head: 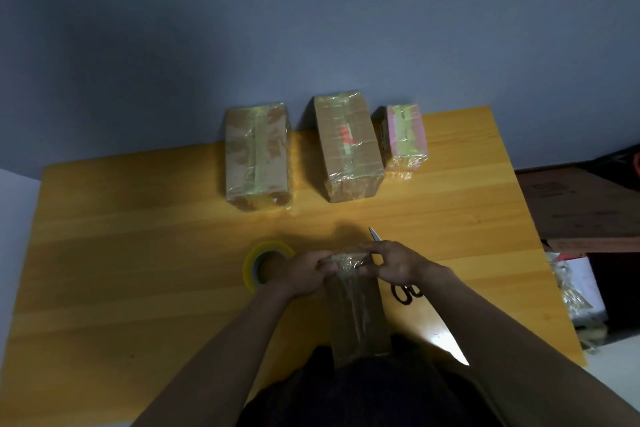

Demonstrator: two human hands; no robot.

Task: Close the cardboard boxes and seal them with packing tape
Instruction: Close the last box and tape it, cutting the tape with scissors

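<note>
1. A long cardboard box (356, 308) lies on the yellow wooden counter (138, 253) at about 6 o'clock, its near end against the person's body and its far end pointing to 12 o'clock. Shiny clear tape runs along its top.
2. The left hand (304, 274) has its grip curled round the far left corner of this box, fingers on the taped end.
3. The right hand (394, 263) has its grip closed on the far right corner, fingers bent over the tape there. The two hands nearly meet at the box end.
4. A roll of tape (263, 263) with a yellowish rim lies flat at 9 o'clock of the hands, just beside the left hand.
5. Scissors (405, 291) lie at 3 o'clock of the box, dark handles beside the right wrist, the blade tip showing past the right hand at 12 o'clock.
6. Three taped boxes stand in a row at the far edge: a brown box (256, 156) at 11 o'clock, a taller brown box (349, 149) at 12 o'clock, and a small pink box (405, 139) at 1 o'clock, just beside it.
</note>
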